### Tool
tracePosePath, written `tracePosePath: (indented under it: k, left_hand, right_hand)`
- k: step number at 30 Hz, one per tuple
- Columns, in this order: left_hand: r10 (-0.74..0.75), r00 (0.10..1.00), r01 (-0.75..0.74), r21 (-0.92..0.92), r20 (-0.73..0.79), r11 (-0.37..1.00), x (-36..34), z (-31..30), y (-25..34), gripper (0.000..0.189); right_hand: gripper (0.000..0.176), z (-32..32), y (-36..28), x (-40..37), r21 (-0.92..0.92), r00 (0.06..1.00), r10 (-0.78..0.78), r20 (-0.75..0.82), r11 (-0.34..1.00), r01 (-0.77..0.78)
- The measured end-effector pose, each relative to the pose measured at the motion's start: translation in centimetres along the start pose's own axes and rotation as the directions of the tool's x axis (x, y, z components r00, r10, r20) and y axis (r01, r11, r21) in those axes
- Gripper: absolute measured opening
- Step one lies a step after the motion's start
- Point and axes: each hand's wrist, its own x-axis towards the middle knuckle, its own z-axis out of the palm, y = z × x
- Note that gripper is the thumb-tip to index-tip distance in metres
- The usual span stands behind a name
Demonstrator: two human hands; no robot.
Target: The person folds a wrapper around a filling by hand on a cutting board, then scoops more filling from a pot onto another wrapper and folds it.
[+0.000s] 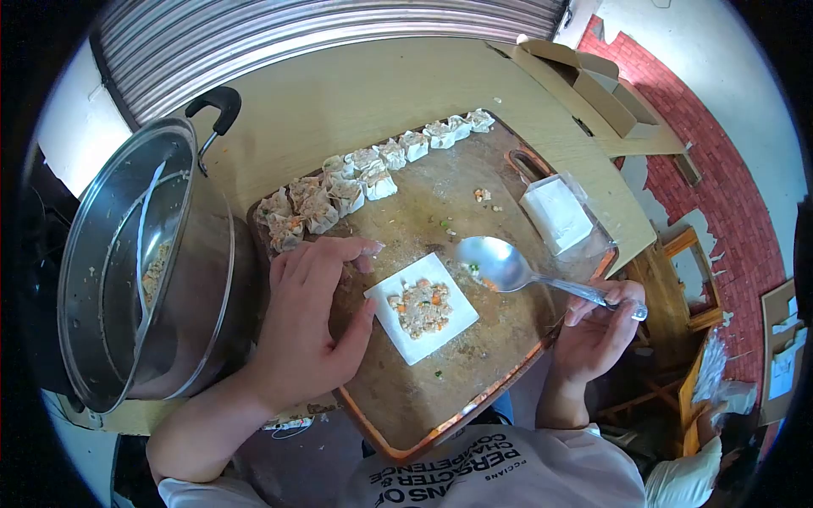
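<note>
A square white dumpling wrapper lies flat on the brown cutting board, with a mound of rice filling with orange and green bits in its middle. My left hand is at the wrapper's left side, thumb and fingers apart, holding nothing. In my right hand is the handle of a metal spoon, its bowl over the board to the right of the wrapper. Filled dumplings stand in rows along the board's far left edge. A stack of wrappers rests at the board's right end.
A deep metal pot with filling inside and a black handle stands at the left. An open cardboard box sits at the back right. Wooden furniture and part of another person are at the lower right.
</note>
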Motion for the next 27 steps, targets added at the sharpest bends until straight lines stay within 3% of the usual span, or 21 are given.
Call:
tracePosePath:
  k: [8, 13, 18, 21, 27]
  left_hand:
    - [0.038, 0.999, -0.037, 0.031, -0.023, 0.999, 0.2, 0.0, 0.0, 0.052]
    - [0.006, 0.999, -0.007, -0.024, -0.033, 1.0, 0.1, 0.4, -0.2, 0.05]
    - [-0.031, 0.999, 0.031, -0.013, -0.017, 0.999, 0.1, 0.1, 0.2, 0.049]
    - [0.036, 0.999, -0.036, 0.047, -0.014, 0.998, 0.1, 0.2, 0.0, 0.049]
    - [0.0, 0.999, 0.0, -0.002, -0.049, 1.0, 0.1, 0.5, -0.1, 0.048]
  right_hand:
    - [0.03, -0.2, 0.5, -0.4, 0.021, 1.0, -0.01, 0.022, 1.0, 0.009]
    - [0.03, -1.0, 1.3, -0.9, 0.113, 0.998, -0.043, -0.053, 0.992, 0.048]
    - [0.031, -0.9, 1.5, -1.2, 0.102, 0.997, -0.071, -0.03, 0.992, 0.073]
    - [0.032, -0.4, 1.0, -1.1, 0.008, 0.998, -0.048, -0.051, 0.999, 0.049]
    - [0.028, -0.7, 0.9, -1.3, -0.005, 0.999, -0.039, -0.022, 0.999, 0.039]
